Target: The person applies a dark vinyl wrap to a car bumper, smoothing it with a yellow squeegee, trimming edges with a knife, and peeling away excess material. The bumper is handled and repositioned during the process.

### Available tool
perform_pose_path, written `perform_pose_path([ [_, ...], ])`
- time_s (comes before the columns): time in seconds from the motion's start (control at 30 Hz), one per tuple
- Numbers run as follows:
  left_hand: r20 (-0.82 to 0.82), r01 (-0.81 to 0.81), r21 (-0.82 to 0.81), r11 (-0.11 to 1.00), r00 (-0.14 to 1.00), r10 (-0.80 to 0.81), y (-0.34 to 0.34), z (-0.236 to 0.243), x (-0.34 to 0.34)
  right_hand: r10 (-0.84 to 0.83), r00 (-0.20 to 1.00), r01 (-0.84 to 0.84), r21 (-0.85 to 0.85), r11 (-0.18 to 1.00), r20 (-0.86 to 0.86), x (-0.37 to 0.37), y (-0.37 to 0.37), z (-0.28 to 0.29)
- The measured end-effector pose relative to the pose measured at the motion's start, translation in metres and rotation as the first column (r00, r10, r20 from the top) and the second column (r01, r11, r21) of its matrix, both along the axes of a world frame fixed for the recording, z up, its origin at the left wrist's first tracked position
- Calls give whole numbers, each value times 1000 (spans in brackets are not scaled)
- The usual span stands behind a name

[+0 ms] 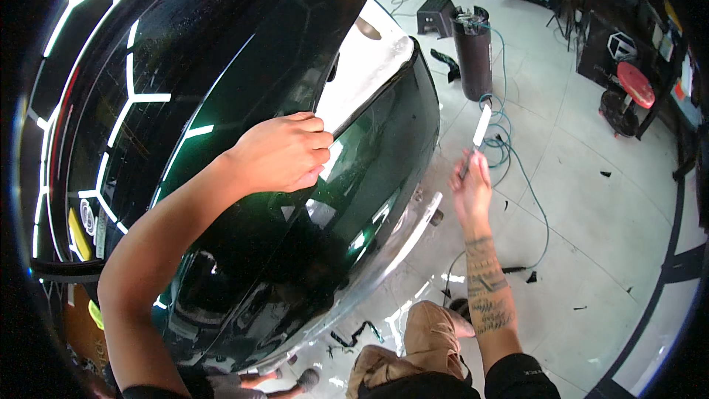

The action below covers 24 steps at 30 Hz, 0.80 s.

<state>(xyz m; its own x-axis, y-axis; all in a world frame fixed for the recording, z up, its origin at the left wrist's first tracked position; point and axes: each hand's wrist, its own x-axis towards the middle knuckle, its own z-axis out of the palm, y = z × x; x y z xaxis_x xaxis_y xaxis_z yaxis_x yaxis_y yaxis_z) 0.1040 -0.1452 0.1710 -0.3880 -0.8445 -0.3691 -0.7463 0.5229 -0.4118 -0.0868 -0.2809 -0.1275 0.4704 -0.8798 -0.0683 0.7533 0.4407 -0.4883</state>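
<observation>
Beside me stands a car with glossy dark green panels (369, 170). A bare white section (369, 59) shows between two of them. My left hand (284, 151) rests at the near end of that white section, fingers curled together over the panel edge; whatever they pinch is hidden beneath them. Out to the right, away from the bodywork, my right hand (473, 185) is closed around a slim tool (481, 125) with a long, bright, flat end pointing away from me. Its exact kind is hard to make out.
Beyond my right hand stand a dark cylindrical bin (473, 59) and a black step stool (436, 17). A teal hose (535, 203) loops over the tiled floor (576, 177), where dark scraps lie. A red-topped stool (635, 85) is farther right. Another person's foot (306, 380) shows below the car.
</observation>
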Motion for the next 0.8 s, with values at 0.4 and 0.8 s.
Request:
perform_pose_path([
  [0.4,48,-37,106,994,998,32,-3,3,-9,-64,926,186,303,935,-372,-273,132,-17],
  [0.8,2,62,17,998,998,-62,21,6,-5,-165,871,293,219,931,-463,-329,69,23],
])
